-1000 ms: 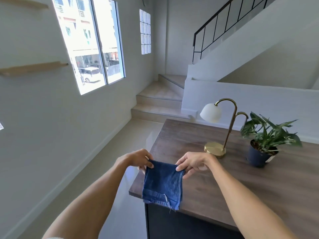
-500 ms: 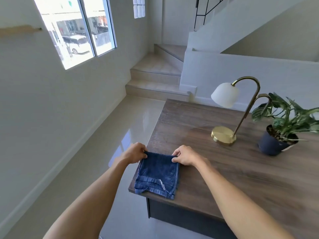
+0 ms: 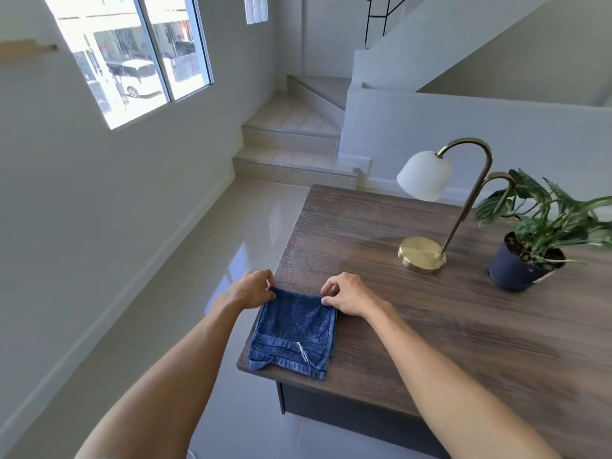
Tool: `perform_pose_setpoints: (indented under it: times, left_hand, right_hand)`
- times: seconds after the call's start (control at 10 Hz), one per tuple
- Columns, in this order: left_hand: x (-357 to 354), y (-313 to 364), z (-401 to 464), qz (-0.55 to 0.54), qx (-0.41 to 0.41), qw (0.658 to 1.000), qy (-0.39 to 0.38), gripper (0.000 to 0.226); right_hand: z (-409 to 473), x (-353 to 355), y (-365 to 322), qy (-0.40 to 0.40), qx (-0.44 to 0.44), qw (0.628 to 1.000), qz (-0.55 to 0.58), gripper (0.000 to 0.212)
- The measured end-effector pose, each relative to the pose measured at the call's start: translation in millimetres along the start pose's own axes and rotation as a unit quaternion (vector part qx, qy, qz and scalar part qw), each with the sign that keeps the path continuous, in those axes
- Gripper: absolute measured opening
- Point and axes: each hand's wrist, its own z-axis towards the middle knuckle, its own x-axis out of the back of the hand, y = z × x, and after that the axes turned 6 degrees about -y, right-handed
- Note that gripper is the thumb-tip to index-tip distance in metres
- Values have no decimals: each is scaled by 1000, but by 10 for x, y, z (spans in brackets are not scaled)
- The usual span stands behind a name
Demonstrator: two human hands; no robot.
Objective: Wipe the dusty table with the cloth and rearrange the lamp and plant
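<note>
A folded blue cloth [image 3: 294, 332] lies flat on the near left corner of the dark wooden table [image 3: 447, 309]. My left hand [image 3: 251, 289] pinches its far left corner. My right hand [image 3: 347, 294] pinches its far right corner. A brass lamp [image 3: 422, 252] with a white shade stands further back on the table, to the right. Right of the lamp is a leafy plant [image 3: 526, 256] in a dark blue pot.
The table's left edge drops to a glossy tiled floor [image 3: 198, 260]. Tiled stairs [image 3: 291, 137] rise beyond the table, beside a white half wall [image 3: 463, 127]. A window [image 3: 132, 54] is in the left wall.
The cloth went from hanging in the air between my hands down onto the table corner, where it now lies flat. Both hands stay at its far corners. The view tilted downward.
</note>
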Motion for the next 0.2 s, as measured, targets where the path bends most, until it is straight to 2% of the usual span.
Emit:
perform_pose_setpoints:
  times: [0.1,0.2]
  left_hand:
    - [-75,84,-87,41,-14,999,24,41]
    - [-126,242,-85,41,-43,997,43,43]
  right_hand:
    - [-96,23,50,1,8,999,-45,21]
    - [-200,142,81,0,-6,999,-41,32]
